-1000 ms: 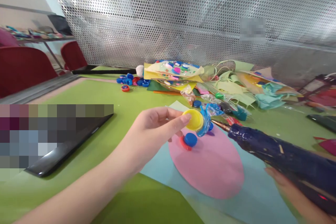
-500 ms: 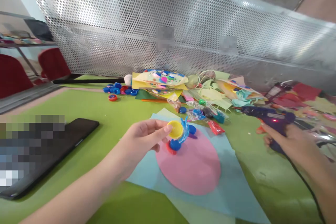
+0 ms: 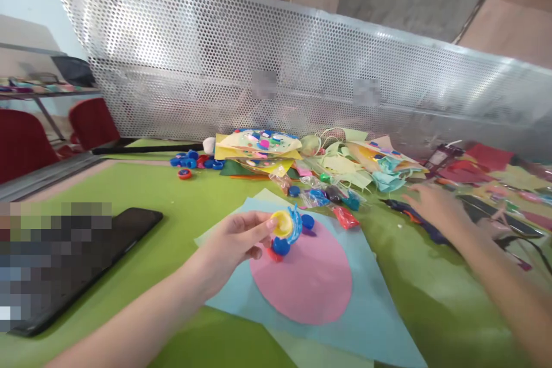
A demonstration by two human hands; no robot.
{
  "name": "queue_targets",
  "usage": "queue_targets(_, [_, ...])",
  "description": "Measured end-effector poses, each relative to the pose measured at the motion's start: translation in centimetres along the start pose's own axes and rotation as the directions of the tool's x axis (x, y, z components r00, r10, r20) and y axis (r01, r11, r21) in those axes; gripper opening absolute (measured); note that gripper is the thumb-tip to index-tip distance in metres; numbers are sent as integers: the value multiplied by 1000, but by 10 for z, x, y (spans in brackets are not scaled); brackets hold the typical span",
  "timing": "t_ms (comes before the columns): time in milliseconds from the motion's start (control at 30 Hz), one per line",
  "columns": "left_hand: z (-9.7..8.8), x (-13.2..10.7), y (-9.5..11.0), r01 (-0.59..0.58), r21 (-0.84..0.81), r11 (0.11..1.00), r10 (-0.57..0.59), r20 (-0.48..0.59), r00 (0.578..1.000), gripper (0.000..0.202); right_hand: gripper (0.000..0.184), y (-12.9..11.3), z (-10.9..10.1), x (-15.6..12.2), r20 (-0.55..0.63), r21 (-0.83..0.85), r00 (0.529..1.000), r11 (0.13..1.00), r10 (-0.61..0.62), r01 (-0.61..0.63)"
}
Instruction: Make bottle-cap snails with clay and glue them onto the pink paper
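A yellow bottle cap is pinched between the thumb and fingers of my left hand, its hollow side facing me. Blue frilly plastic shows right beside the cap. Below it are a blue cap and a red cap, over the edge of a pink paper oval. Another blue cap sits at the oval's far edge. My right hand is stretched out, apparently empty, over a dark blue glue gun lying on the table and partly hidden by the hand.
Light blue paper lies under the oval. A phone is at left. Loose bottle caps, decorated paper pieces and small plastic bags line the back, before a perforated metal panel. A drink cup stands back right.
My right hand has set the glue gun down on the table and let go of it. My left hand still holds the yellow cap, near the same spot. The view has tilted up slightly.
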State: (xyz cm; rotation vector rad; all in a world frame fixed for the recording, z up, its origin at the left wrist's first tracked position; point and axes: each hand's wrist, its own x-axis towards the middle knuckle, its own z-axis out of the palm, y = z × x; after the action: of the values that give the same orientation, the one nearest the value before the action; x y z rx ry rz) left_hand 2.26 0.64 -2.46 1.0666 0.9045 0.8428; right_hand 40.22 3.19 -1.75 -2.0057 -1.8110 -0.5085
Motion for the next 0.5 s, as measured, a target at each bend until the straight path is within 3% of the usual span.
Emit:
queue_targets(67, [3, 1, -4, 34, -71, 997, -31, 36, 999, 25, 25, -40, -5, 1, 113, 178, 980, 974, -162, 140])
queue_targets(167, [6, 2, -8, 81, -181, 980, -65, 90, 994, 27, 38, -108, -8, -16, 166, 448, 901, 844, -401, 293])
queue_targets(233, [6, 3, -8, 102, -238, 966, -73, 129, 989, 28, 47, -143, -8, -30, 82, 786, 831, 548, -551, 286])
queue_targets(267, [6, 3, -8, 110, -258, 960, -74, 148, 986, 27, 49, -156, -6, -36, 53, 845, 826, 466, -561, 262])
queue_targets(333, [4, 3, -8, 121, -286, 951, -72, 174, 982, 26, 50, -169, 0, -43, -1, 914, 830, 337, -558, 227])
queue_targets(500, [5, 3, -12, 143, -302, 942, -88, 187, 978, 25, 43, -171, 20, -48, 16, 988, 849, 138, -529, 67])
